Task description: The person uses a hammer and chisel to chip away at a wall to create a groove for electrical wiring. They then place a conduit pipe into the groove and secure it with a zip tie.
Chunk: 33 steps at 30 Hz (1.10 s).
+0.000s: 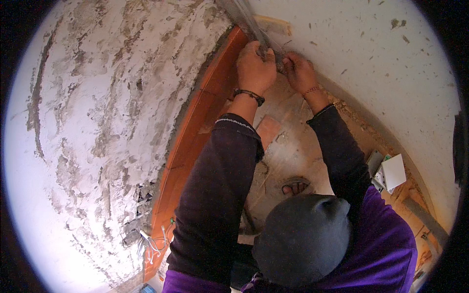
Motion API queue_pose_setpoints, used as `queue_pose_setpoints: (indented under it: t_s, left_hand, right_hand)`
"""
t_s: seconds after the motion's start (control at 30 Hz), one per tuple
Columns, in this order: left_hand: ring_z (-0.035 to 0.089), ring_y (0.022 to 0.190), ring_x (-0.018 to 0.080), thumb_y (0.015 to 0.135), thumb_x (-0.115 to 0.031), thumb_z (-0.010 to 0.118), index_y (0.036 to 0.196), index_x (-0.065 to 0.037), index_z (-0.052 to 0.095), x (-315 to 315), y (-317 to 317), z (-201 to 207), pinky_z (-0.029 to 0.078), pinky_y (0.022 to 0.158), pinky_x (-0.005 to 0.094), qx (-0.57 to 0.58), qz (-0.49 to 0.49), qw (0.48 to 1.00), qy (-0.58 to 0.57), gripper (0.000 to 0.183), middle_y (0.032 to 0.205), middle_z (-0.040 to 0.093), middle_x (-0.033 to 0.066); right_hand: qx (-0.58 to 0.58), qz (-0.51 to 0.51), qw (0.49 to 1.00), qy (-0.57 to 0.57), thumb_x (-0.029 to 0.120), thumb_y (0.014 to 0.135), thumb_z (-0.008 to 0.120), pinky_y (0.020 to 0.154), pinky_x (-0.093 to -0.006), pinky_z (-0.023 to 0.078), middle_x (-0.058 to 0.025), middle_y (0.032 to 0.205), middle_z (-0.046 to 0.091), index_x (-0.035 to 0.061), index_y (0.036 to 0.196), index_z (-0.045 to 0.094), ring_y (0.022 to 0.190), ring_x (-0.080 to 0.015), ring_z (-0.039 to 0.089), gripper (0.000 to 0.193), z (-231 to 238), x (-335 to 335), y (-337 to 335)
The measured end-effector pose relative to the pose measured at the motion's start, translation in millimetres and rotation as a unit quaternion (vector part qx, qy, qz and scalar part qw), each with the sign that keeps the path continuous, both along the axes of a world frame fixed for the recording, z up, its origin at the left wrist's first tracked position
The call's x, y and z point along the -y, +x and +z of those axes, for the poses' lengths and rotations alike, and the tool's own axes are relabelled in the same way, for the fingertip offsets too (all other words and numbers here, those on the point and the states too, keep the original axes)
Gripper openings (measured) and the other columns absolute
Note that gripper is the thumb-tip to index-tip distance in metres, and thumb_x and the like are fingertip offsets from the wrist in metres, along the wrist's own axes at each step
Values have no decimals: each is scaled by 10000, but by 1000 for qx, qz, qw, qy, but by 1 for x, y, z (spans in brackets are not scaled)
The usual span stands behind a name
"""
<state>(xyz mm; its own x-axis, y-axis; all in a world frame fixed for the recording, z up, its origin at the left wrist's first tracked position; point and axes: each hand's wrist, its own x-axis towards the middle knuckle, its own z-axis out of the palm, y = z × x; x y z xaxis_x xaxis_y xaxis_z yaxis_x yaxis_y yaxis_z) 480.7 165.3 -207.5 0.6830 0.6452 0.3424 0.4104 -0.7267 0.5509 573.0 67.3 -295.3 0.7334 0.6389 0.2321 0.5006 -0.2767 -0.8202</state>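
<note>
Both arms reach up to the corner where two walls meet. My left hand (256, 68) is closed, its fingers curled beside a narrow grey bar (258, 33) that runs up the corner. Close to its right, my right hand (299, 73) has its fingertips pinched together near the bar's lower end. A dark rough piece shows in the gap between the hands. What either set of fingers holds is too hidden to name. Along the left wall, under the left forearm, runs an orange-red tiled strip (183, 146).
A patchy plastered wall (107, 97) rises at left, a speckled pale wall (371, 53) at right. On the dusty floor (298, 141) lies a reddish tile piece (268, 130). White boxes (391, 172) sit by the right wall; loose cables (157, 244) hang lower left. A dark cap (303, 239) blocks the lower middle.
</note>
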Motion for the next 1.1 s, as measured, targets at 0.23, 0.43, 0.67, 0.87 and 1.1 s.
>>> queue_pose_setpoints:
  t_s: [0.23,0.43,0.67,0.87,1.1]
  left_hand:
    - [535,1012,338,802,-185,614,1062,-46,597,-12,-23,25,441,859,442,-21,57,959,277,296,1062,574,154]
    - [614,882,327,795,-208,617,978,-71,655,-29,-23,47,513,716,435,-151,72,944,286,232,1015,619,103]
    - [653,767,313,810,-219,575,881,-81,668,-42,-16,49,536,648,425,-179,67,931,311,181,901,651,91]
    - [663,810,298,834,-194,534,884,-72,654,-47,-11,53,541,655,417,-243,64,919,303,178,907,658,131]
    - [667,803,323,863,-197,474,900,-46,641,-48,-6,65,539,667,427,-281,42,915,286,228,901,667,166]
  right_hand:
    - [88,-42,994,54,188,891,556,681,-390,494,-155,801,644,57,960,616,743,-339,634,160,-35,-4,3]
    - [69,-67,994,43,219,895,564,675,-362,494,-134,806,649,68,975,614,733,-298,638,177,-30,-5,-4]
    - [22,-33,993,108,261,886,594,675,-327,482,-119,856,655,50,986,616,737,-223,622,234,-20,-10,-12]
    - [15,-13,994,105,219,874,596,676,-318,491,-124,861,662,25,926,651,739,-202,630,208,-17,-17,-18]
    - [70,-82,991,85,201,841,614,659,-323,506,-125,811,670,39,895,677,728,-233,651,182,-6,-17,-11]
